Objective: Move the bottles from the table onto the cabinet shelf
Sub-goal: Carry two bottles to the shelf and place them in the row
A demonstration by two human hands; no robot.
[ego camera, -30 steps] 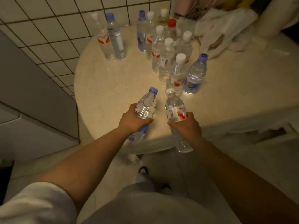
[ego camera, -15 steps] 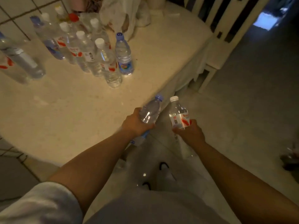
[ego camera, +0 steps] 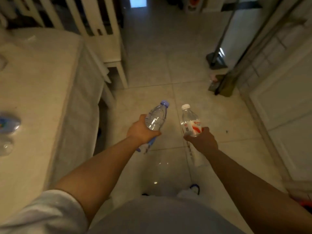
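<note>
Near the middle of the frame, over the tiled floor (ego camera: 152, 68), the left hand (ego camera: 141, 130) grips the blue-capped bottle (ego camera: 156, 118) round its middle; its long axis leans, cap toward the upper right, base down by the wrist. Just right of it, apart, the right hand (ego camera: 201, 140) grips the white-capped bottle (ego camera: 190, 123) below its red-and-white label, long axis nearly up the frame, cap tipped slightly to the upper left. The counter (ego camera: 33, 78) fills the left side, with a blurred bottle (ego camera: 9, 124) at the left edge. A white chair (ego camera: 108, 48) stands at upper centre-left.
</note>
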